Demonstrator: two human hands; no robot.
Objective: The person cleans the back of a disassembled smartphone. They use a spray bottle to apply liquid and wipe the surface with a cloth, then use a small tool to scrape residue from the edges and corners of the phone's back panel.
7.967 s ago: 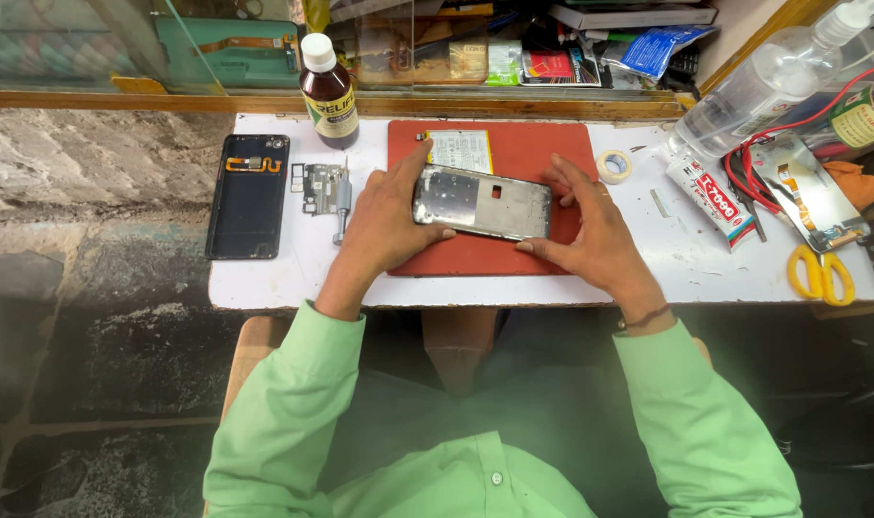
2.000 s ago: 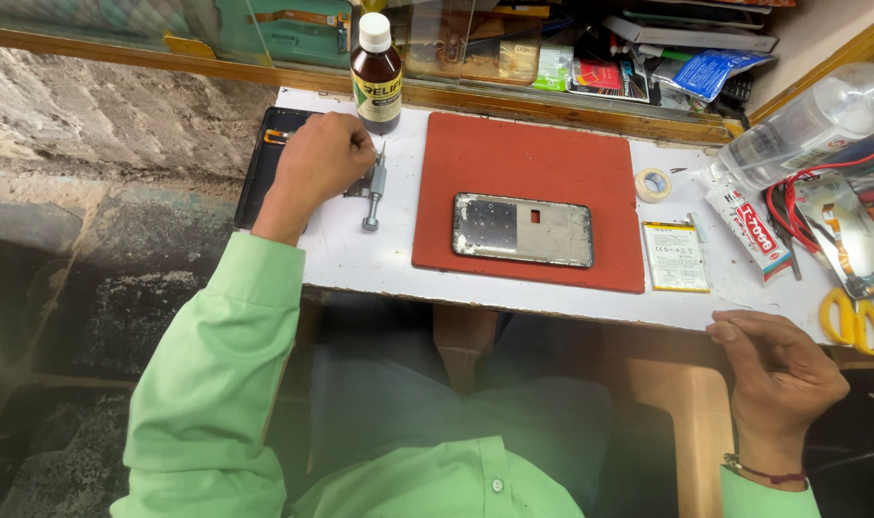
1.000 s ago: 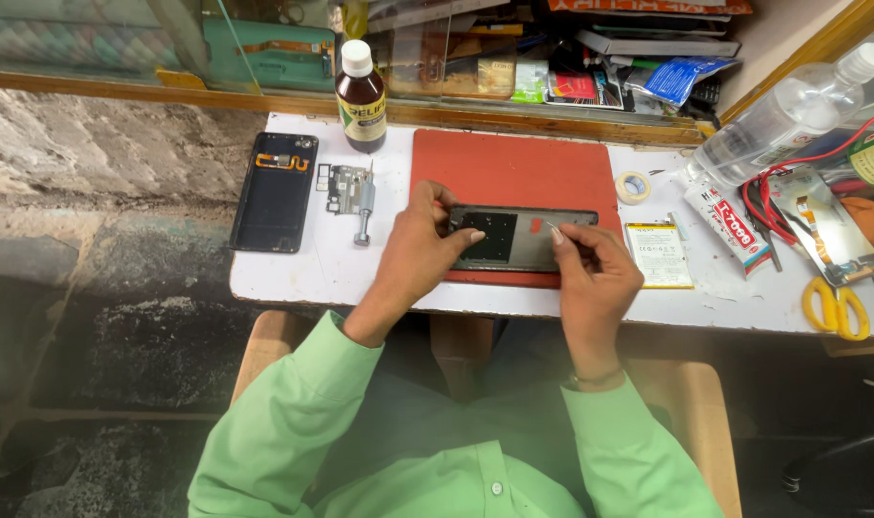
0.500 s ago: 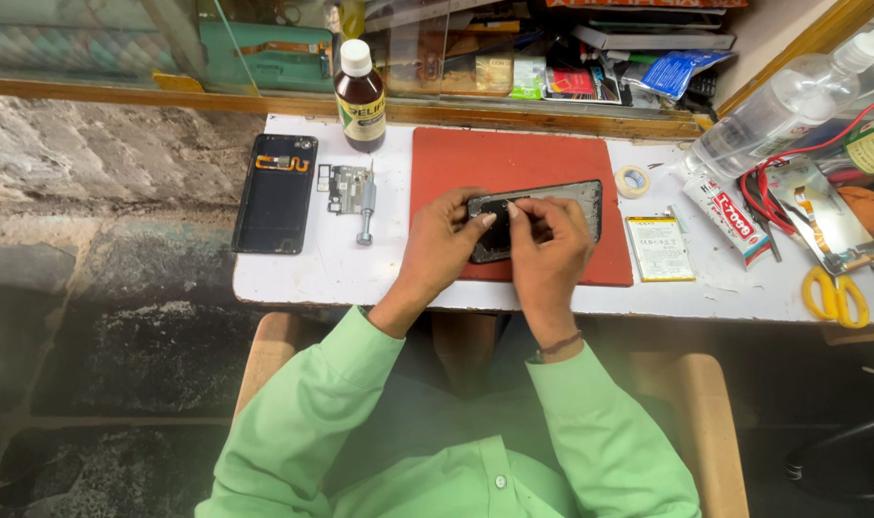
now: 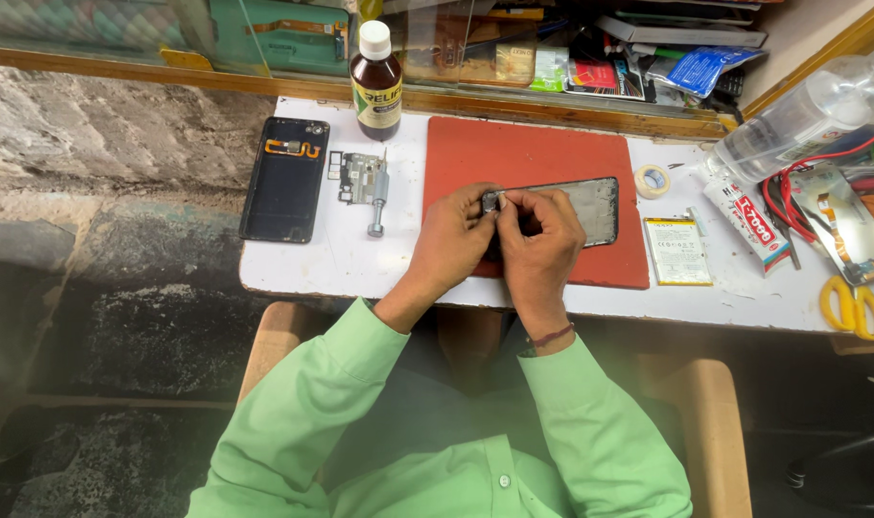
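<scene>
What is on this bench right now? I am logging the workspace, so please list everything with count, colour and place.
opened phone body: one, dark, on the mat under both hands
rubber work mat: one, red, table centre
phone back cover: one, black, far left of the table
metal inner plate: one, grey, right of the cover
brown glass bottle: one, white cap, behind the plate
tape roll: one, pale, right of the mat
flat battery: one, cream, right of the mat
scissors: one, yellow handles, far right
left hand: grip on a small grey part
right hand: fingertips at the same part
</scene>
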